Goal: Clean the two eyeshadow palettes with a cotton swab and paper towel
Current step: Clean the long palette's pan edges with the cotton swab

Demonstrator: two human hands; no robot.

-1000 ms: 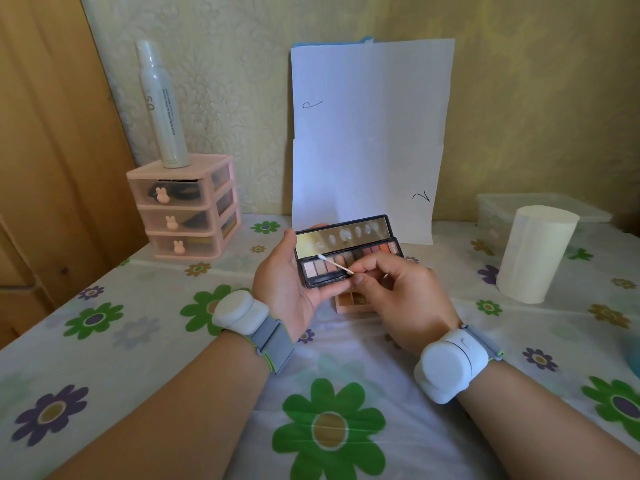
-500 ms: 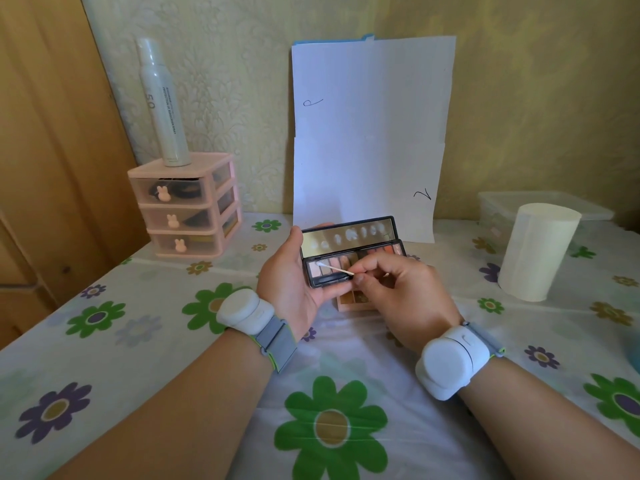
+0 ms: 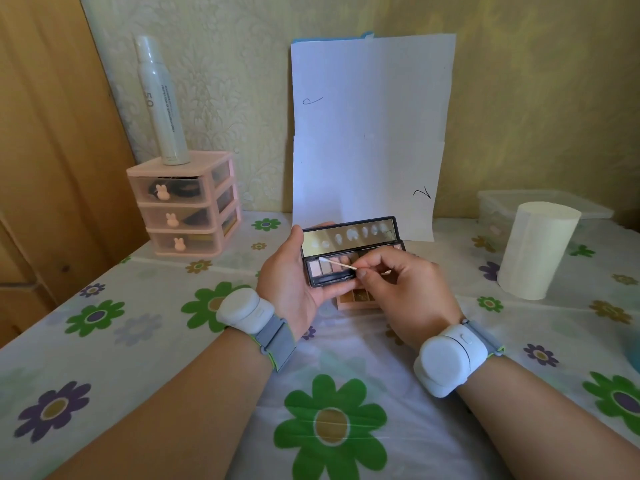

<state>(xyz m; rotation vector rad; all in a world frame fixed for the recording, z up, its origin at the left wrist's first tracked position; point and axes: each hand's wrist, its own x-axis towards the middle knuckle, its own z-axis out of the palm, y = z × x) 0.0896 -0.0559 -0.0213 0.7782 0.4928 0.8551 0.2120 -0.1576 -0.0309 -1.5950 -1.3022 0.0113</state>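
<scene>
While the left hand (image 3: 291, 278) cradles the open black plastic eyeshadow palette (image 3: 349, 249) above the middle of the flower-patterned table (image 3: 329, 427), thumb curled over the near left corner and fingers wrapped behind the case, the mirrored lid stands tipped back so the row of pans faces the person. The right hand (image 3: 408, 289) pinches the thin wooden-stemmed cotton swab (image 3: 339, 264) between thumb and fingertips near its tail, a pencil-like hold that appears chosen for fine control. The white tip rests on the pale pans at the palette's left end. Lifting the case off the table probably brings the narrow gaps between pans close enough to see.

Directly beneath the hands, a peach-cased second eyeshadow palette (image 3: 358, 297) lies flat on the table, mostly hidden; it looks set aside for its turn. A cream roll of paper towel (image 3: 535, 251) stands upright toward the far right edge, within reach but untouched, so the wiping seems to come after the swab work.
</scene>
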